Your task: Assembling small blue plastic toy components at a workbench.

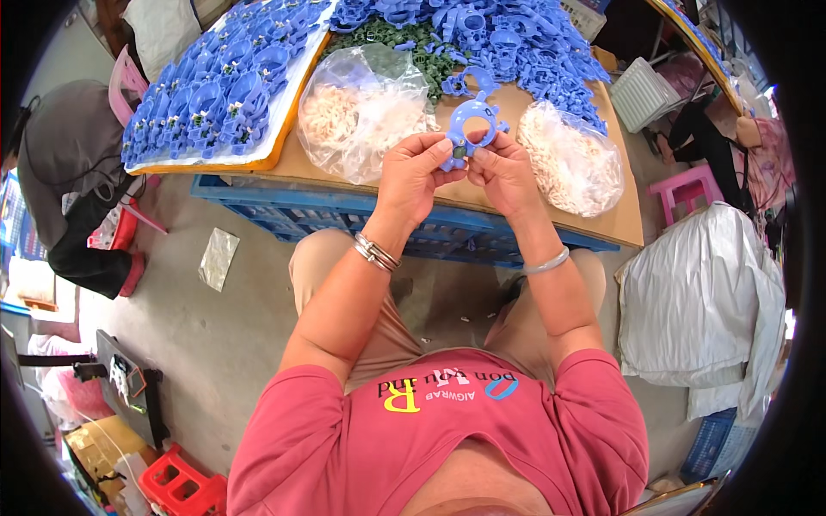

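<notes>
A blue plastic ring toy (471,123) is held over the cardboard-topped table edge (447,191), pinched between left hand (415,172) and right hand (502,170), fingers closed on its lower rim around a small dark piece. Seemingly a fitting step; pressing it home needs steady thumbs. Clear bags (361,107) flank it.

Left hand (413,172), right hand (503,172) pinch blue plastic ring piece (471,125) above cardboard tabletop (516,103).

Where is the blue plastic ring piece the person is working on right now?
In the head view, the blue plastic piece is pinched between the left hand and right hand, just above the table edge between two clear bags.
</notes>
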Available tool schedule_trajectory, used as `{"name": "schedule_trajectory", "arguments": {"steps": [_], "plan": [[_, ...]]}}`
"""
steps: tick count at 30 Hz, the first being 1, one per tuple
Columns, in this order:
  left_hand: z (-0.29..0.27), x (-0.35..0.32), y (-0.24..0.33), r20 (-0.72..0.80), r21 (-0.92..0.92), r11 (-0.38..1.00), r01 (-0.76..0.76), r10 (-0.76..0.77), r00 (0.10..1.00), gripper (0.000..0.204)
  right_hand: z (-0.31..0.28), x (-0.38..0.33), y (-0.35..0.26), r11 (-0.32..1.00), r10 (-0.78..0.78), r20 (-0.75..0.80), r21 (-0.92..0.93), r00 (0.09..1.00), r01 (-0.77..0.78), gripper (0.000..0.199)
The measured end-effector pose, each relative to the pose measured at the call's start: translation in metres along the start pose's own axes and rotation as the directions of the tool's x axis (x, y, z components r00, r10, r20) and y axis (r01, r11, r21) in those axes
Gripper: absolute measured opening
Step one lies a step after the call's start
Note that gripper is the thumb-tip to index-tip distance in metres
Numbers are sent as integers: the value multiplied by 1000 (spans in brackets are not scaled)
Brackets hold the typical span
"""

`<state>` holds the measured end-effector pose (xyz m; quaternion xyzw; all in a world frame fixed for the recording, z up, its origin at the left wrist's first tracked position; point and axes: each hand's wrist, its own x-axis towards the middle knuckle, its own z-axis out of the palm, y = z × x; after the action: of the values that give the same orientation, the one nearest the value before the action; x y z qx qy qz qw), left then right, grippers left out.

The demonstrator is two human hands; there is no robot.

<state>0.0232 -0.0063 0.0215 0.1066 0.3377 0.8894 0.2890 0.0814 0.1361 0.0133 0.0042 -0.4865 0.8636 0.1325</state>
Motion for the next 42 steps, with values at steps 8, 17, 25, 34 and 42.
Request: {"name": "schedule_trajectory", "arguments": {"steps": [8,17,25,34,42], "plan": [[-12,10,-5,100,26,999,39,-42,994,12,0,0,-7,996,80,-28,31,996,-79,18],[-11,12,-7,3,-84,995,46,-46,999,10,4,-3,0,992,47,-89,-111,995,-57,22],[-15,20,-5,-171,-157,987,33,-60,983,8,-21,58,-71,378,-545,-10,-895,839,235,19],[-17,20,-3,-181,-229,971,70,-113,977,10,-96,142,-73,-518,-267,-71,-830,961,-205,19],[-15,21,-3,-177,-209,974,85,-123,976,12,-117,146,-67,-654,-249,23,-741,968,-150,13]]}}
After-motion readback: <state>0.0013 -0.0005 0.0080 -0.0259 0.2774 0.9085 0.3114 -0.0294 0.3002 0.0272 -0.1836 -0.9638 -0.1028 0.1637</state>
